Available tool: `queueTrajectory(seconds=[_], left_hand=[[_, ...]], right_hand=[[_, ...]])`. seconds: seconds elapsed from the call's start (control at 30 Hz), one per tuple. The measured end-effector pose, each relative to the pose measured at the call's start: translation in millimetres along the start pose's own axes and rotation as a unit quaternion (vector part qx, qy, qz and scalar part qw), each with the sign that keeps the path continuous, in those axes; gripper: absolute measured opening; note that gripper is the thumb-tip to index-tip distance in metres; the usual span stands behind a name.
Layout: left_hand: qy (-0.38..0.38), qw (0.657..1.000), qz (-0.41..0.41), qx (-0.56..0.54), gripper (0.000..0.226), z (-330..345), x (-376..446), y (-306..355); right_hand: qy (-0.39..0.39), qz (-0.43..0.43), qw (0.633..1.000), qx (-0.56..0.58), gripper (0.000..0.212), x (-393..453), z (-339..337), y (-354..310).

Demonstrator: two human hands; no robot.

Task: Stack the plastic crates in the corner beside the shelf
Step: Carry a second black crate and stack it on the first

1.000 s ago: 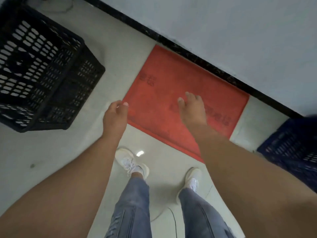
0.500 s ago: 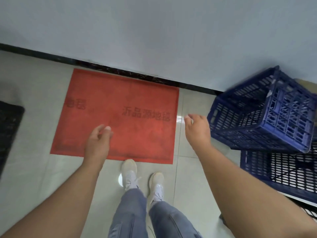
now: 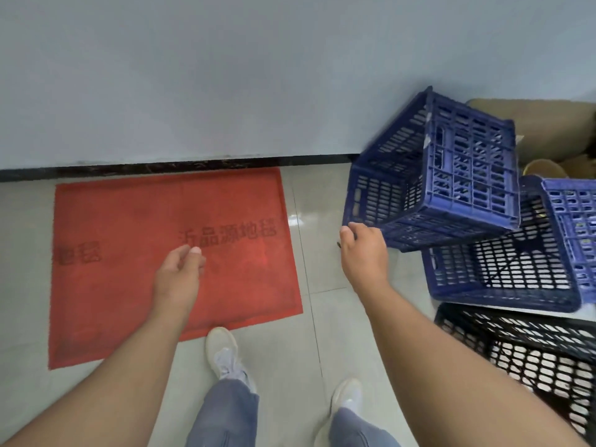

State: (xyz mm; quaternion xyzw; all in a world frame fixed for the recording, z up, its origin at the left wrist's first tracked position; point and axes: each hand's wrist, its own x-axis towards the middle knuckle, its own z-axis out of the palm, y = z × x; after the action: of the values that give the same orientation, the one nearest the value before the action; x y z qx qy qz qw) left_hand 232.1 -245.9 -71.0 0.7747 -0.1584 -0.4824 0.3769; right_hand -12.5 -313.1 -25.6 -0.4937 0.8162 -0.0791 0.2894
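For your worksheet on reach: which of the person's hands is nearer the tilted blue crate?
Right. The right hand is at the lower left corner of the tilted blue crate; contact is unclear. The left hand hangs over the red mat, well to the crate's left.

You've swung round to the right: the black crate that sat left of the red mat (image 3: 174, 262) a second ago is gone from view. Your right hand (image 3: 364, 253) has come off the mat and reached the lower rim of the tipped blue crate (image 3: 451, 175), fingers curled at it. Your left hand (image 3: 179, 275) now hangs over the mat's middle.
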Motion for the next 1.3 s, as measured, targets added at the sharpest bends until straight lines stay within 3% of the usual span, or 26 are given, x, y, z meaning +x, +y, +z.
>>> queueTrajectory(seconds=[0.33,0.47,0.53,0.63,0.93,1.3], left_hand=[[-0.115,0.985,0.049,0.119,0.037,176,-124,-16],[-0.156,0.973,0.084,0.149,0.022,236,-174,-25],[-0.178,0.969,0.085,0.148,0.028,265,-196,-29],[-0.198,0.963,0.094,0.158,0.04,292,-217,-28],[-0.278,0.93,0.117,0.208,0.032,377,-278,-50],[-0.297,0.913,0.119,0.251,0.036,417,-258,-105]], right_hand=[[0.029,0.084,0.994,0.06,0.041,-9,-88,171],[0.045,0.137,0.985,0.098,0.045,-25,-125,241],[0.069,0.16,0.979,0.108,0.048,-33,-147,276],[0.101,0.18,0.971,0.118,0.048,-38,-173,317],[0.191,0.303,0.927,0.116,0.043,-42,-231,437],[0.08,0.391,0.916,0.03,0.058,12,-226,502]])
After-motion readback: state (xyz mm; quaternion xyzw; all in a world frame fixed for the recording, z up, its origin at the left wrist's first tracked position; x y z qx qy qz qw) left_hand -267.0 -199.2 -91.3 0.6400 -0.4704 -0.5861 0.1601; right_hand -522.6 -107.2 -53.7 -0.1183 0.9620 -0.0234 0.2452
